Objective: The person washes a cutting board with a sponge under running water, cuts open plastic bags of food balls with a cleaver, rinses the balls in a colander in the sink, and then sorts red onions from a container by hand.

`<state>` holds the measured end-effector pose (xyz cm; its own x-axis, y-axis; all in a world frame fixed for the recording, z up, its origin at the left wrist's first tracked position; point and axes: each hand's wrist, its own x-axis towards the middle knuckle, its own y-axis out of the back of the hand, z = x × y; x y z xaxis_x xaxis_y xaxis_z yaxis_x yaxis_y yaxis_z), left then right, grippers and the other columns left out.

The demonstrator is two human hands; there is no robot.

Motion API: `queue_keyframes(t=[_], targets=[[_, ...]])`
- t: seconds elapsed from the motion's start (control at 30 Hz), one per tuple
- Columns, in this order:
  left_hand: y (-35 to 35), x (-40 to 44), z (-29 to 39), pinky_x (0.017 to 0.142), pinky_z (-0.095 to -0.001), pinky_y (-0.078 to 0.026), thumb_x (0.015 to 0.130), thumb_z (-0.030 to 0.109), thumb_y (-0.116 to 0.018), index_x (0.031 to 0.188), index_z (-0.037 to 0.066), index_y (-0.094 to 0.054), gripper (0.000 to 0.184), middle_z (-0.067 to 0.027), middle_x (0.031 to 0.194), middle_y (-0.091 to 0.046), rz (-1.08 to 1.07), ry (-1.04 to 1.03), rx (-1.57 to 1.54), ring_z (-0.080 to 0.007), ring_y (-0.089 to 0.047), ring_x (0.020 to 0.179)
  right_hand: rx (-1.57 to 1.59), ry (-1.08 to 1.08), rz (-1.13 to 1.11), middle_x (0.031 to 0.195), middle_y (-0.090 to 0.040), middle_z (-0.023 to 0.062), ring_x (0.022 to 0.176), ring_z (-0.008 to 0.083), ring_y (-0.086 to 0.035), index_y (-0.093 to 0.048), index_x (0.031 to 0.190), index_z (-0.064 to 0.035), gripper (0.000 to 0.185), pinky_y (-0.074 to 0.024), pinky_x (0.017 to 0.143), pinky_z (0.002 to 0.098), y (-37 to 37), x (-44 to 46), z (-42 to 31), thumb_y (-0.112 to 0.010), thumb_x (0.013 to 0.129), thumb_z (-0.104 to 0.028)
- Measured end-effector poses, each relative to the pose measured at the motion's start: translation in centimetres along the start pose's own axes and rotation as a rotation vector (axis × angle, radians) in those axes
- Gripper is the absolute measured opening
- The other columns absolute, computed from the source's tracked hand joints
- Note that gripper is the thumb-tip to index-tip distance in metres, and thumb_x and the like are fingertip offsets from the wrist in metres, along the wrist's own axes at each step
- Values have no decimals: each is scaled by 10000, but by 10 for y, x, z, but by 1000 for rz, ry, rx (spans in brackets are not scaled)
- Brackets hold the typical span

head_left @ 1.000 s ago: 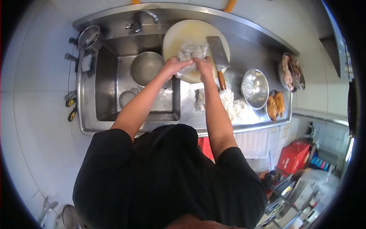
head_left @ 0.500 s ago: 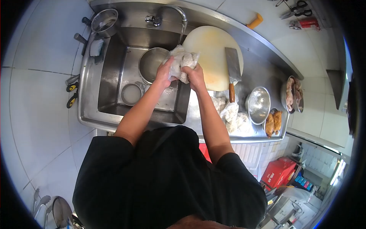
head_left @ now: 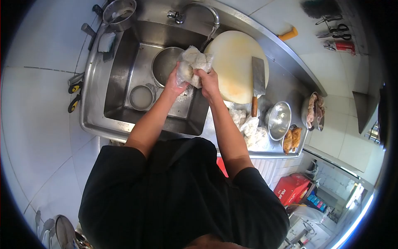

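A clear plastic bag of pale lumps [head_left: 191,65] is held between both hands above the right part of the steel sink [head_left: 116,83]. My left hand [head_left: 175,79] grips its left side, and my right hand [head_left: 208,83] has its fingers closed on the right side. Below and behind the bag, a round metal bowl [head_left: 162,68] stands in the sink, partly hidden by it. The curved faucet [head_left: 216,20] is just beyond. To the right lies a round white cutting board [head_left: 236,66], with a wooden-handled cleaver [head_left: 258,76] across its right edge.
More bags of pale pieces [head_left: 253,133] lie on the steel counter beside an empty metal bowl [head_left: 279,120]. Browned meat pieces [head_left: 292,139] and a bowl of raw meat [head_left: 315,110] are farther right. A smaller round container [head_left: 141,97] sits in the sink; a pot [head_left: 120,15] stands behind left.
Both hands have carried the bag left, from over the cutting board to over the sink. The view has shifted and turned, so the board and cleaver appear farther right.
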<state>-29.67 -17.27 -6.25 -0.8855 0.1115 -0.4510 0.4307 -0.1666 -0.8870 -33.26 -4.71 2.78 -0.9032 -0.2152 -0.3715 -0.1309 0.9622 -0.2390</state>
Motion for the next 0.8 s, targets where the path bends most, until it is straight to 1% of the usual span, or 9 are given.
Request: queue_keyframes(t=[0.17,0.27,0.37,0.47,0.53,0.63,0.67,0.77,0.8], targets=[[16,9,2,908,-400,-511,967,508,-555,1259,111,-598,495,-69,1199,-653,-25,15,-1,-238,-617,1115,120,-35,31,1082,-658,137,939,222,-651,-556,1202,87,442,-532,821,334,-3,1,17,-673,788,-14],[26,16,5,902,-398,-506,935,560,-580,1276,103,-584,570,-53,1182,-656,73,23,153,-227,-616,1102,158,-55,75,1062,-662,132,925,212,-650,-565,1182,83,412,-532,799,331,-4,3,24,-681,804,-36],[-16,-2,15,893,-383,-510,902,521,-661,1279,84,-576,584,-59,1179,-656,172,7,301,-220,-634,1052,26,2,153,1048,-656,118,892,216,-654,-553,1186,65,394,-561,750,376,-13,-2,16,-675,840,-81],[-75,-25,10,877,-347,-518,858,407,-761,1280,71,-566,573,-80,1183,-655,256,-124,418,-207,-651,1012,-28,74,165,1064,-657,145,917,210,-648,-544,1200,81,429,-536,763,330,-9,-9,-1,-690,849,-119],[-84,-17,-1,888,-350,-519,873,313,-758,1318,54,-532,562,-99,1217,-636,111,-207,558,-200,-637,1059,-71,137,165,1077,-652,155,915,199,-644,-557,1190,81,464,-523,771,311,3,-8,-12,-714,851,-194],[-100,-5,-23,876,-343,-524,850,264,-779,1305,15,-538,571,-111,1169,-660,101,-297,866,-203,-647,1048,-298,5,186,1033,-666,153,921,179,-641,-588,1156,65,464,-520,784,305,36,-14,-50,-722,857,-264],[-102,2,-28,874,-344,-526,840,267,-787,1301,6,-539,585,-115,1162,-665,156,-312,1013,-207,-649,1045,-435,-26,221,955,-691,172,899,228,-662,-609,1150,60,532,-523,801,340,50,-11,-51,-726,854,-367],[-93,26,-45,877,-354,-529,774,296,-831,1310,-31,-518,701,-146,1176,-669,149,-340,1231,-235,-658,1046,-1146,253,397,927,-687,224,935,324,-658,-600,1207,55,613,-515,844,394,120,-2,-26,-718,854,-432],[-97,24,-47,879,-362,-530,761,302,-837,1321,-41,-505,736,-161,1193,-663,107,-383,1281,-248,-659,1054,-1119,240,460,1016,-657,247,969,360,-641,-579,1254,40,639,-501,877,417,134,-8,-37,-714,850,-437]])
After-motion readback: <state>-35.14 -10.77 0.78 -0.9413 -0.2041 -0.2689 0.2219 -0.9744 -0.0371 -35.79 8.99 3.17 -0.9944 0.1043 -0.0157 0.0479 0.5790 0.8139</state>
